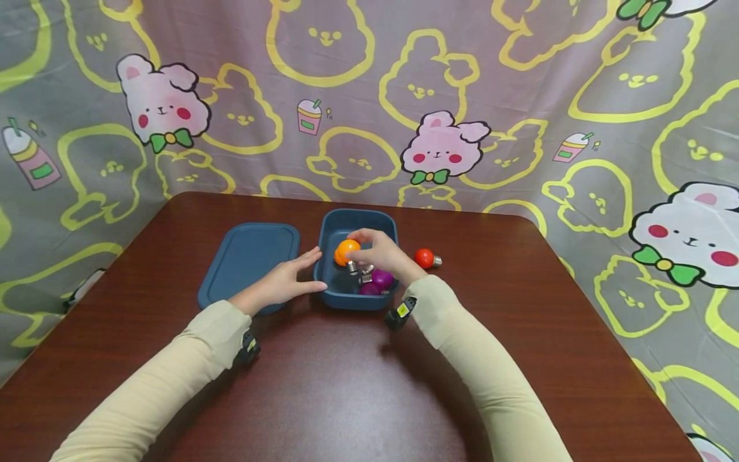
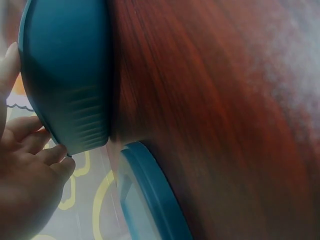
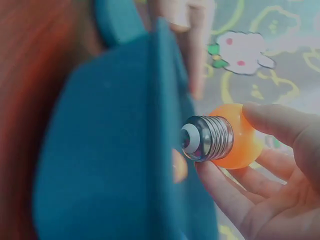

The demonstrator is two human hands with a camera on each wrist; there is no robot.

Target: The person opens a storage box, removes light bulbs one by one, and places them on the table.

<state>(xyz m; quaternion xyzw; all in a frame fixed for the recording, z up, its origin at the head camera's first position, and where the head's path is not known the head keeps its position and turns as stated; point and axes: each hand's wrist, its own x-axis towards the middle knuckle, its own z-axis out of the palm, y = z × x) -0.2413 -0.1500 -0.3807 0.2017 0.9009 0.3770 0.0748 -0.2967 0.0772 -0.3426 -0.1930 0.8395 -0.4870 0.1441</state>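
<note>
My right hand (image 1: 383, 252) pinches an orange light bulb (image 3: 240, 140) between thumb and fingers, its metal screw base turned toward the blue box (image 1: 358, 301). In the head view this orange bulb (image 1: 349, 246) is above the box's inside. Purple bulbs (image 1: 382, 278) lie in the box's near right part, with several metal bases among them. Another orange surface (image 3: 179, 166) shows past the rim in the right wrist view, mostly hidden. My left hand (image 1: 283, 280) is at the box's left side, fingers extended and touching the rim, thumb apart.
A blue lid (image 1: 251, 256) lies flat on the brown table (image 1: 358, 385), left of the box. To the box's right lies a red bulb (image 1: 424, 258), base pointing right. A patterned curtain (image 1: 358, 96) hangs behind the table.
</note>
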